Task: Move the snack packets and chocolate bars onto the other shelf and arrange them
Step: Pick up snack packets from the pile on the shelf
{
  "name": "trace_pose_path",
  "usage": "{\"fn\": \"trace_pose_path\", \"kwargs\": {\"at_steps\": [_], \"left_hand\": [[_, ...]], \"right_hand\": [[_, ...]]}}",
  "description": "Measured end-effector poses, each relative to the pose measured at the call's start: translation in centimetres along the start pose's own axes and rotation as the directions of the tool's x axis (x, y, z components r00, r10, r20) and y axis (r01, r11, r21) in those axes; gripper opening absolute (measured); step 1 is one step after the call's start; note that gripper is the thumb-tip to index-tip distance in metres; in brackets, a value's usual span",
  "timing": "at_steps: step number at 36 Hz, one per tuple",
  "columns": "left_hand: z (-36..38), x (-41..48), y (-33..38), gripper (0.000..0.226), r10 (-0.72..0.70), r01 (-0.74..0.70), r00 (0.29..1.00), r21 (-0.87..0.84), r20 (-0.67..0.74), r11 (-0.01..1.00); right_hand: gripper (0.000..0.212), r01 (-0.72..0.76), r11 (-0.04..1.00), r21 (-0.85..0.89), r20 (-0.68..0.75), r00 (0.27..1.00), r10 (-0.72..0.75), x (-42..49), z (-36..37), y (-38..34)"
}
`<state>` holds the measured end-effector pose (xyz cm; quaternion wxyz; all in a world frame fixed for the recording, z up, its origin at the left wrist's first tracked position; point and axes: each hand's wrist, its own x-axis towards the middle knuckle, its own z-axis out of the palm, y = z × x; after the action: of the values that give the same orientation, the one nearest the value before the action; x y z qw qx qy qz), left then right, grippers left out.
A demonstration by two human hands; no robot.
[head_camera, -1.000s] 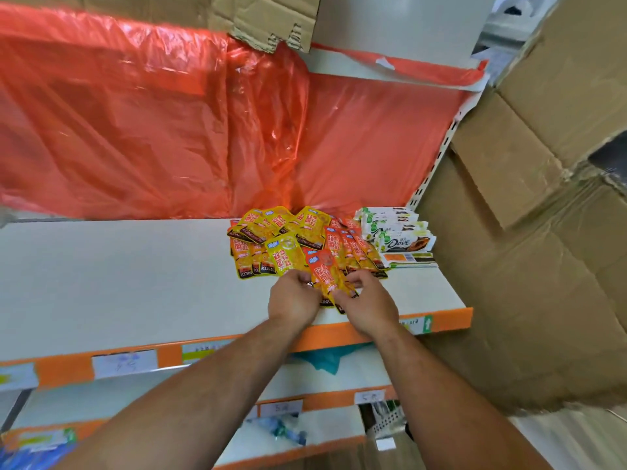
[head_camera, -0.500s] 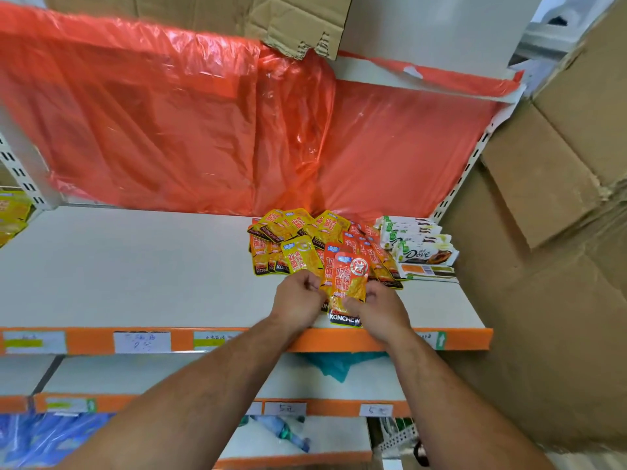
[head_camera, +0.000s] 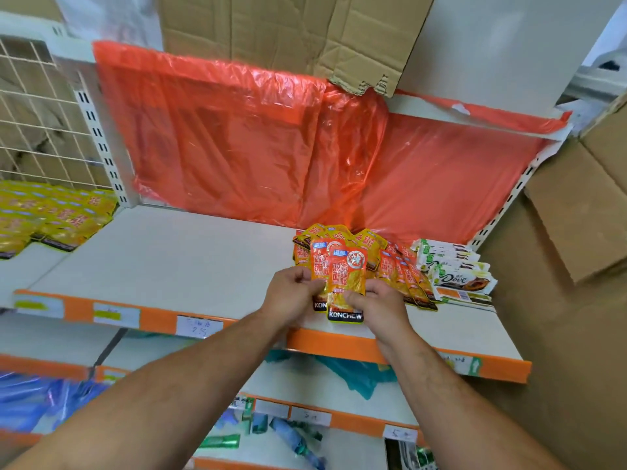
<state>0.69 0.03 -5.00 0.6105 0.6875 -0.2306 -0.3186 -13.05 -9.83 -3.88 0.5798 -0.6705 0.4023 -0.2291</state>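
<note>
Head view: snack packets (head_camera: 346,274) in pinch of left hand (head_camera: 290,296), right hand (head_camera: 381,305), above shelf (head_camera: 169,259).

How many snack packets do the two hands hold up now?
2. The right hand pinches the front packet. The left hand holds the second packet, just behind it and further left. More may be hidden behind them.

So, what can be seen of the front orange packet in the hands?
The front packet is glossy orange plastic with a round badge and a black bottom band reading KONCHEW. It is upright above the shelf edge, overlapping a similar packet behind. The left hand and right hand grip the two low down.
</note>
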Motion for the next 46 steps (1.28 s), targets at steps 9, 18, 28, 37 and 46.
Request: {"fn": "trace_pose_path", "kwargs": {"at_steps": [9,18,28,37,46], "left_hand": [[-10.3,-1.6,0.5,0.026,-0.025,0.017,0.985,-0.047,-0.17,0.999],[-23.6,-3.3,-0.5,0.019,-0.063,0.04,0.954,-0.085,-0.294,0.996],[-38.6,-4.5,-1.1,0.022,-0.062,0.041,0.93,-0.067,-0.361,0.997],[-47.8,-4.7,-2.7,0.026,-0.083,0.076,0.899,-0.033,-0.429,0.997],[-54.1,-2.4,-3.2,0.015,-0.089,0.084,0.862,-0.032,-0.499,0.996]], "right_hand": [[0.024,-0.004,0.999,0.037,0.058,0.998,0.001,-0.3,8.6,-2.8],[0.008,-0.032,0.999,0.032,0.156,0.987,0.027,-2.4,21.3,-6.1],[0.006,-0.036,0.999,0.034,0.231,0.973,0.027,-4.5,35.6,-9.3],[0.004,-0.024,1.0,-0.014,0.31,0.95,0.027,-5.2,44.8,-10.7],[0.009,-0.025,0.999,-0.035,0.42,0.907,0.038,-2.6,52.2,-12.6]]}}
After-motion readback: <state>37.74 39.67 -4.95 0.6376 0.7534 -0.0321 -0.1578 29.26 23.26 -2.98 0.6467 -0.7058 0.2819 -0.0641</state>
